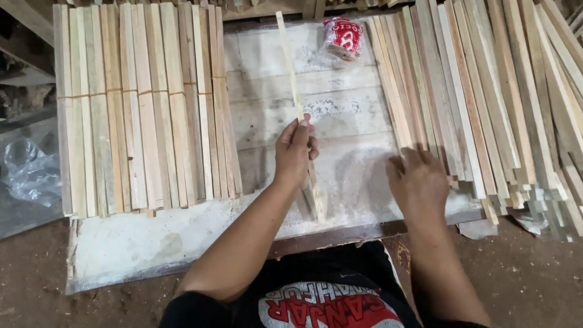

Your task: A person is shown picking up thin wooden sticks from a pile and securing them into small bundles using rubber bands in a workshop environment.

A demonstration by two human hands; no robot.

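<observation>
Wooden slat point(296, 91) in left hand point(294, 152)

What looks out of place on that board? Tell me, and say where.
The red-and-white plastic packet at the board's far edge is the only non-wood item among the slats. The right-hand pile of slats fans out unevenly, ends staggered, unlike the tidy left bundle. The left hand holds one thin strip; the right hand touches the loose pile.

A woodworking workshop: stacked wooden slats point(139, 109) (sawdust everywhere) on a dusty board point(340, 109).
</observation>
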